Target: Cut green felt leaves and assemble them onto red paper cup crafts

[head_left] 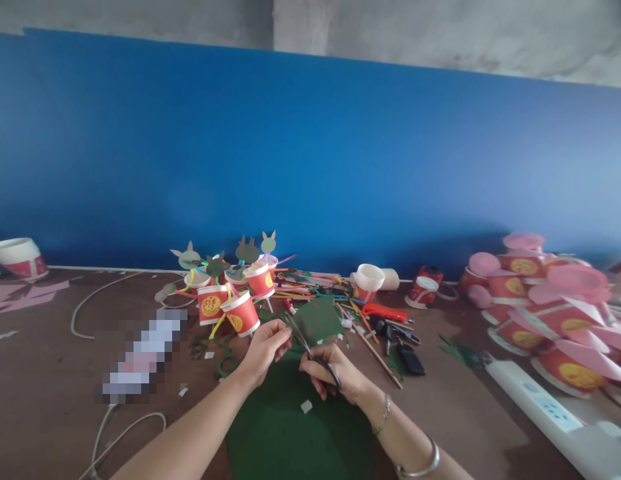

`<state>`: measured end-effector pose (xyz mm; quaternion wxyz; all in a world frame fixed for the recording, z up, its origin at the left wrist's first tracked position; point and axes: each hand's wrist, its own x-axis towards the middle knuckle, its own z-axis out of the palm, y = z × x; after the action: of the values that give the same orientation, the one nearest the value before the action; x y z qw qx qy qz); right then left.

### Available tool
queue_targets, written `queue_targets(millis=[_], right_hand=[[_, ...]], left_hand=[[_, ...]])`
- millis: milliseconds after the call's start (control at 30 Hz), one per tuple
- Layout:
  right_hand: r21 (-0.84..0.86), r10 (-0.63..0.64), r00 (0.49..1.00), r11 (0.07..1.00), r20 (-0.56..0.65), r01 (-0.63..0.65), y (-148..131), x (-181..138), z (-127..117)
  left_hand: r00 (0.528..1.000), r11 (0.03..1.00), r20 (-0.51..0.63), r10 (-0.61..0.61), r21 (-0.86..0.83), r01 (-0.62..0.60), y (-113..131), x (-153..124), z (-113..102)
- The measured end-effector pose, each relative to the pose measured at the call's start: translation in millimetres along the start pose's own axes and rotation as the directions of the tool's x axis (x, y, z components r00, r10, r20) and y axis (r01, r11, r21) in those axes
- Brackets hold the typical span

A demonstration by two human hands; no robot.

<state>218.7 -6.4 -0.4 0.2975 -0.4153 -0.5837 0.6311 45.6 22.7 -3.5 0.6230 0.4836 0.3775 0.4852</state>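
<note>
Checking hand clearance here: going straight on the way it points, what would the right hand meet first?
The right hand, with its black-handled scissors, would probably meet the left hand first, though the depth between them is hard to judge.

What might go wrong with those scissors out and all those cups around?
The scissors in the right hand have their blades close beside the left hand, so a slip might nick a finger. A red cup sits just beyond the left hand; a nudge could perhaps knock it over.
</note>
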Motion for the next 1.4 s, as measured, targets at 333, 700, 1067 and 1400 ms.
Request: queue_targets(millis=[333,700,1067,1400], right_hand=[[0.006,-0.002,1.0,1.0,0.005,0.002,3.0,1.9,-2.0],[-0.002,0.012,1.0,1.0,0.0,-0.012,0.8,1.1,-0.3],[-0.02,-0.005,1.0,1.0,-0.013,0.005,-2.7,0.4,1.0],[-0.031,-0.007,1.0,1.0,-0.011,0.006,-2.3,0.9,3.3]], left_hand=[[1.0,1.0,-0.006,0.007,-0.006,-0.007,-0.3,-0.2,0.2],[1.0,1.0,0.006,-0.004,0.011,0.004,-2.1,0.6,0.1],[1.0,1.0,0.002,-0.014,0.004,0.014,-0.2,-0.9,2.0],[1.0,0.998,0.026,-0.005,0.059,0.004,0.4,-1.6,3.7]])
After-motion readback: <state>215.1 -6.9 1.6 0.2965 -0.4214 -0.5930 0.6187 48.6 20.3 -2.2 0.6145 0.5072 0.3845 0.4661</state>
